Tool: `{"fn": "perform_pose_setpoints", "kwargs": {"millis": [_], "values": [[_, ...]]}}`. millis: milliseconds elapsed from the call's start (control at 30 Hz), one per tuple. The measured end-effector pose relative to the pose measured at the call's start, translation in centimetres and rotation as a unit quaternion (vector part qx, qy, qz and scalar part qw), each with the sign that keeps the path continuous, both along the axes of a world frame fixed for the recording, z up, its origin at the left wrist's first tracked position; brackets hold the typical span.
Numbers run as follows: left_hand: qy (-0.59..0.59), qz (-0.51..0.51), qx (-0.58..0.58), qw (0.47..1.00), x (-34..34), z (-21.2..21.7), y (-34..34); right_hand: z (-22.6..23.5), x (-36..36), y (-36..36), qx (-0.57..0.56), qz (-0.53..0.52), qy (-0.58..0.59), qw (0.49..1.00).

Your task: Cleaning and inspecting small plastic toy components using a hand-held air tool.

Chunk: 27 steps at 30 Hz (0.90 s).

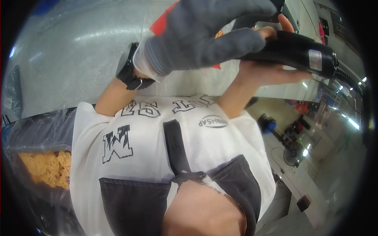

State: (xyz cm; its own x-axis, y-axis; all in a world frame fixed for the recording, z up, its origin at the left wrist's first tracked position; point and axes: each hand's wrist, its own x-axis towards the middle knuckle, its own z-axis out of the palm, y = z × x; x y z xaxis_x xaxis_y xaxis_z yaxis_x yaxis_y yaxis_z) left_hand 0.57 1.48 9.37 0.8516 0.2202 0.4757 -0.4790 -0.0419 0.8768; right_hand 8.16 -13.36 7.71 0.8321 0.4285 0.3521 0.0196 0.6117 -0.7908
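Though bare, hand (264, 73) (right) grips tool (291, 53).

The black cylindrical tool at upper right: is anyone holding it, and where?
The bare right hand grips the black cylindrical tool around its body; whether the grey-gloved left hand touches it cannot be told.

I see one wide, curved-edged view looking steeply down from head height, the wearer's shirt (228, 153) filling its lower middle, the left hand (212, 37) very near above, the table (86, 59) beyond.
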Motion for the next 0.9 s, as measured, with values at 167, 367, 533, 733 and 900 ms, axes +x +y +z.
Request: {"fn": "perform_pose_setpoints", "kwargs": {"millis": [167,367,533,733,900], "values": [[-0.223,0.263,0.464,0.816,0.5,-2.7,1.0,-1.2,0.2,-1.5,0.014,0.005,0.018,1.0],[-0.013,0.242,0.153,0.958,1.1,-7.6,-1.0,-1.1,0.3,-2.1,0.037,0.004,-0.011,0.999],[-0.207,0.25,0.128,0.937,2.9,-13.0,-1.2,-1.0,-0.5,-1.6,-0.007,0.029,-0.051,0.998],[-0.014,0.19,0.176,0.966,1.0,-10.7,-1.6,-1.7,-0.1,-1.5,0.027,0.022,0.007,0.999],[-0.147,0.228,0.186,0.945,2.2,-13.3,-1.6,-1.8,0.3,-0.6,-0.003,0.051,-0.015,0.999]]}}
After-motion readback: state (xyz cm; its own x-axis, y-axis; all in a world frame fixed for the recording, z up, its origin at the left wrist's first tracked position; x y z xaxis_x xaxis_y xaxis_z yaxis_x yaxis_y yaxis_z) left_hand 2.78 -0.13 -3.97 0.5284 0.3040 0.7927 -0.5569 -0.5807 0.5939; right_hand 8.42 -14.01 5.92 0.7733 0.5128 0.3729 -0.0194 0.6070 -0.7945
